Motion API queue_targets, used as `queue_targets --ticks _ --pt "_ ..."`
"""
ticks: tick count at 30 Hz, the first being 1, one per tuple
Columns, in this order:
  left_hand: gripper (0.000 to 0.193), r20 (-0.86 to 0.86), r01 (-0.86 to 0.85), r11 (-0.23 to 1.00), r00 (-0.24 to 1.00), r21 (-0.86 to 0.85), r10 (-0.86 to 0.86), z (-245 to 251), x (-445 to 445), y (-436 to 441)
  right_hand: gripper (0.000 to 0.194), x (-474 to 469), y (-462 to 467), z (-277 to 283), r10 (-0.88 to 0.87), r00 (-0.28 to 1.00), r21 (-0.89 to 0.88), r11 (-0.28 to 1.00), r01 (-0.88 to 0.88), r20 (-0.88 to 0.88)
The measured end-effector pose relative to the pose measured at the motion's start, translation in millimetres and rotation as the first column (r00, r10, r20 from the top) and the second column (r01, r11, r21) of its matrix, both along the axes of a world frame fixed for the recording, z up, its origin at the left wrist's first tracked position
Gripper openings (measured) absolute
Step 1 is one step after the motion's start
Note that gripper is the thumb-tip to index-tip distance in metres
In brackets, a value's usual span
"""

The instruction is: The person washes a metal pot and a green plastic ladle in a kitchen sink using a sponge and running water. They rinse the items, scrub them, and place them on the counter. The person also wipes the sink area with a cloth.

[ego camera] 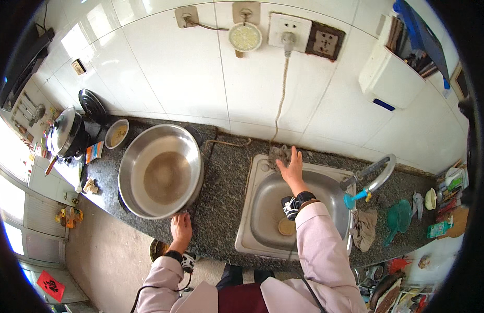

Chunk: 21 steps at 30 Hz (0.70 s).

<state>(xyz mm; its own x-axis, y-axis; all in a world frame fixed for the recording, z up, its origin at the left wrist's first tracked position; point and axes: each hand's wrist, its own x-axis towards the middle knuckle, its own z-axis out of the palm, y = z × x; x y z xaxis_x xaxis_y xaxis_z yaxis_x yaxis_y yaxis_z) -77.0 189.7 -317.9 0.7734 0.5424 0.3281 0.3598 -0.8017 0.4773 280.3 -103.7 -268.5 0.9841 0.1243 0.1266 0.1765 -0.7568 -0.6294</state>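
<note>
My right hand (292,171) reaches over the back left corner of the stainless steel sink (261,219), fingers spread, beside a crumpled grey scouring pad or rag (279,155); whether it touches this is unclear. My left hand (181,230) lies at the counter's front edge, against or close to the near rim of a large steel basin (137,195). The basin holds some cloudy water. Its fingers are bent and partly hidden, so a grip cannot be made out. A round yellowish drain cover or disc (287,227) lies in the sink's bottom.
A curved faucet (383,172) with a blue nozzle overhangs the sink's right side. A wrinkled cloth (364,229) and a green plastic dipper (398,217) lie right of it. Left of the basin are a small bowl (117,134) and a lidded pot (66,133). A plugged-in cord (282,98) hangs behind.
</note>
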Motion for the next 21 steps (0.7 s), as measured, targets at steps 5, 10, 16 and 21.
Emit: queue_targets --ticks 5,10,16,21 --pt "0.026 -0.079 0.075 0.991 0.995 0.114 -0.067 -10 -17 14 0.066 31 35 -36 0.218 0.976 -0.152 0.965 -0.215 0.004" --pt "0.035 -0.237 0.091 0.996 0.968 0.013 -0.085 -2 -14 13 0.04 3 129 -51 0.477 0.857 -0.076 0.878 -0.472 0.193" --pt "0.039 -0.312 0.069 0.997 0.947 -0.038 -0.078 5 -11 13 0.047 -13 178 -50 0.636 0.746 -0.246 0.768 -0.591 0.197" --pt "0.042 -0.324 0.083 0.995 0.941 -0.058 -0.098 -2 -16 16 0.042 -7 185 -37 0.488 0.801 -0.218 0.873 -0.437 0.348"
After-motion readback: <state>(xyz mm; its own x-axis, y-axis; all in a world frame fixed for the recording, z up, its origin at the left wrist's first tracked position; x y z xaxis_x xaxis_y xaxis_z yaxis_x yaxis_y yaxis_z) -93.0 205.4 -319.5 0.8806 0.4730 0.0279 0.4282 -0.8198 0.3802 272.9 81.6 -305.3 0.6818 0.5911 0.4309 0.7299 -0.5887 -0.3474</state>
